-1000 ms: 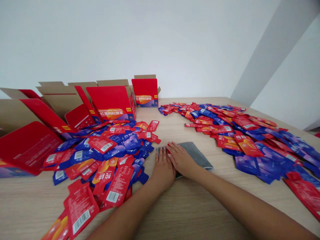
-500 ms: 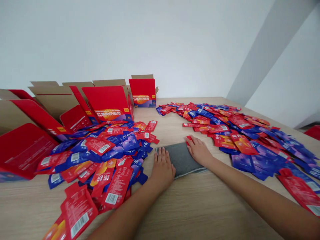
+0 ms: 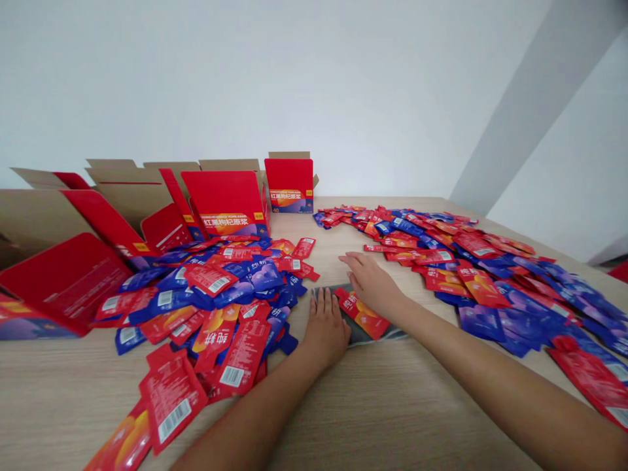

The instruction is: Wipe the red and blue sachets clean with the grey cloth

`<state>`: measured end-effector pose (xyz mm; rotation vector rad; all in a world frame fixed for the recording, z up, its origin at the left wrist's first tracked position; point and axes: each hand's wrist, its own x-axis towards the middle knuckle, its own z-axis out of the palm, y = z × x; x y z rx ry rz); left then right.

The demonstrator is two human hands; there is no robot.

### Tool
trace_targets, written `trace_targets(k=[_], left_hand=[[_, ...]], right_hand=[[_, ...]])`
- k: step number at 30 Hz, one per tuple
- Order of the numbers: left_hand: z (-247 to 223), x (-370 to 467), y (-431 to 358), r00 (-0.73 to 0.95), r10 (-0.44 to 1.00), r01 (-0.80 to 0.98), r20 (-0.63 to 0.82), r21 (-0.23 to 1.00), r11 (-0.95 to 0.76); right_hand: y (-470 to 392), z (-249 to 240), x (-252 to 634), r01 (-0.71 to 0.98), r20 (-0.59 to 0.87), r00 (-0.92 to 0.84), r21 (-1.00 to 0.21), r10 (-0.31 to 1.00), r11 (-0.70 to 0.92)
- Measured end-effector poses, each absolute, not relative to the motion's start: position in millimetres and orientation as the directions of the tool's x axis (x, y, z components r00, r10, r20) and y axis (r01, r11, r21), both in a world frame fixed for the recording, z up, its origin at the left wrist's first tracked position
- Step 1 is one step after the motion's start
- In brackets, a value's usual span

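Note:
My left hand (image 3: 328, 329) lies flat with fingers stretched out on the left part of a grey cloth (image 3: 354, 335) on the table. A red and orange pouch (image 3: 362, 314) rests face up on the cloth, between my two hands. Above the pouch's right side is my right hand (image 3: 373, 282), its fingers extended toward the left and nothing held in them. Whether its palm touches the pouch I cannot tell. Part of the cloth is hidden under the pouch and my left hand.
A heap of red and blue pouches (image 3: 216, 288) lies to the left. A wider heap (image 3: 471, 255) spreads across the right. Open red cartons (image 3: 223, 203) line the back left, with another carton (image 3: 290, 183) near the wall. The wooden table (image 3: 392, 405) shows in front.
The cloth was bare in the middle; a red pouch now lies face up on it. My right hand has shifted left and its fingers have let go. The view has turned slightly left.

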<state>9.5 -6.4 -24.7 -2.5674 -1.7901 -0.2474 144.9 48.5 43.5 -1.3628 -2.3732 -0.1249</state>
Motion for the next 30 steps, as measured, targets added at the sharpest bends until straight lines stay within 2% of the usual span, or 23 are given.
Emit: trace_targets(k=[5,9,15,25,27,30], left_hand=[[-30.0,9.0,-4.7,0.338,0.929,0.934,0.150,0.067,-0.350],[-31.7,8.4,-4.9,0.351,0.925,0.930,0.145,0.056,-0.362],[-26.7,7.8,-7.3,0.346,0.929,0.935,0.131,0.040,-0.354],[-25.9,8.6,-5.9,0.340,0.934,0.935,0.111,0.066,-0.348],[-24.7,8.7,-6.4,0.343,0.933,0.934,0.108,0.066,-0.351],[-22.3,9.2,-7.6,0.335,0.936,0.936,0.108,0.077,-0.343]], right_hand=[[52.2,-4.7,147.6,0.844,0.254,-0.502,-0.064,0.827,0.532],[47.3,-25.3,147.2,0.897,0.289,-0.421,-0.006,0.860,0.441],[60.7,-15.0,174.5,0.944,0.329,-0.329,0.091,0.885,0.317],[52.0,18.7,190.2,0.971,0.219,-0.149,0.217,0.964,0.101],[46.6,35.0,179.5,0.973,0.214,-0.147,0.208,0.966,0.102],[41.0,55.2,162.3,0.967,0.232,-0.255,0.066,0.939,0.246]])
